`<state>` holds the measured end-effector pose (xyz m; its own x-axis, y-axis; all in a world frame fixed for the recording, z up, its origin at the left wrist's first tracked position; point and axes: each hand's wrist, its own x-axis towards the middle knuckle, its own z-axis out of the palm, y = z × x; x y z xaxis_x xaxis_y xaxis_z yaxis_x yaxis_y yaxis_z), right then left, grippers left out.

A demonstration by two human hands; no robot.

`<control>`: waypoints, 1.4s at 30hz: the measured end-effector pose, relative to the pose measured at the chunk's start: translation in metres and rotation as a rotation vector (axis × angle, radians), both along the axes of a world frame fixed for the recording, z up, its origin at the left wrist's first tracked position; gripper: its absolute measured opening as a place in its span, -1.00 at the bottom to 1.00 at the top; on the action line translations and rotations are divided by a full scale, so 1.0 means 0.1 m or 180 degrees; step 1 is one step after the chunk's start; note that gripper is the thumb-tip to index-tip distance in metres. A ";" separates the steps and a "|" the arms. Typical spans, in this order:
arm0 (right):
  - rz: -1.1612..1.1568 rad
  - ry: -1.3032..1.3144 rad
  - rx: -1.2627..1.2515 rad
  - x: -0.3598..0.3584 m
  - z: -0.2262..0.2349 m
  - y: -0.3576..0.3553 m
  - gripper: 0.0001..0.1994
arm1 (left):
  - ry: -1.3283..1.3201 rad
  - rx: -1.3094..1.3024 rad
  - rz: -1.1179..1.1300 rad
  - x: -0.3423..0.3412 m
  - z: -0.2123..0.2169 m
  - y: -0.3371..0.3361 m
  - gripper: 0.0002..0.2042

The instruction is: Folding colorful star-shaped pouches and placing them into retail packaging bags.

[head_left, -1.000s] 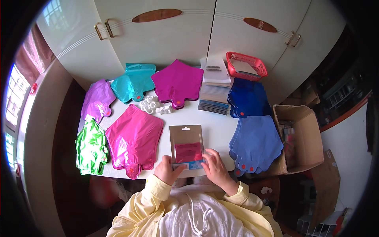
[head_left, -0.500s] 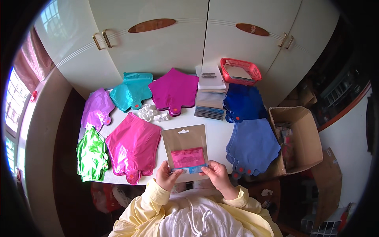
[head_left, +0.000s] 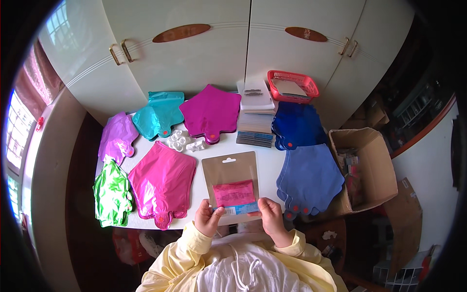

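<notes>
Pinches brown-backed packet (head_left: 230, 174) at its lower corners with left hand (head_left: 208, 219) and right hand (head_left: 272, 217), at near edge of white table (head_left: 271, 168), presumably to leave pink insert (head_left: 234, 193) uncovered

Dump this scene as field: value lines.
left hand: pinches packet at lower left corner
right hand: pinches packet at lower right corner
packet: brownish, hang hole at far end, pink insert
surface: white table
left: lilac sheets, green sheets, pink sheets
far side: teal sheets, magenta sheets, layered stack, red basket
right: dark blue sheets, slate blue sheets, cardboard box
</notes>
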<state>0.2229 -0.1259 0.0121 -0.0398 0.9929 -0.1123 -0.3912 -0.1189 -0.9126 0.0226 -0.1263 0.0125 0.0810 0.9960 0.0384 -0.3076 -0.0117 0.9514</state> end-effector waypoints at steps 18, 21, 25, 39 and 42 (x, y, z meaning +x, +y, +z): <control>-0.1705 -0.0092 -0.0109 1.41 0.35 -0.05 -0.75 | 0.0892 -0.0161 0.0126 0.07 0.13 0.13 -0.65; -0.2196 -0.0174 0.0235 2.37 0.19 -0.02 -0.71 | 0.0797 -0.0219 0.0306 0.00 0.04 0.14 -0.65; -0.2665 -0.0408 0.0318 3.46 0.03 0.03 -0.87 | 0.0717 -0.0090 0.0471 -0.05 -0.04 0.12 -0.67; -0.3302 0.0998 -0.0382 4.27 -0.66 0.21 -0.74 | -0.0420 -0.0399 0.0606 -0.41 -0.31 -0.03 -0.79; -0.2909 0.0270 0.0148 3.39 -0.12 0.19 -0.56 | 0.1032 0.0415 0.0944 -0.55 -0.23 -0.21 -0.82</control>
<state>0.5618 -0.1068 0.0004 0.7566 0.6455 -0.1041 -0.3809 0.3057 -0.8726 -0.0324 -0.1478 -0.0109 -0.1783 0.9665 0.1848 0.0406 -0.1804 0.9827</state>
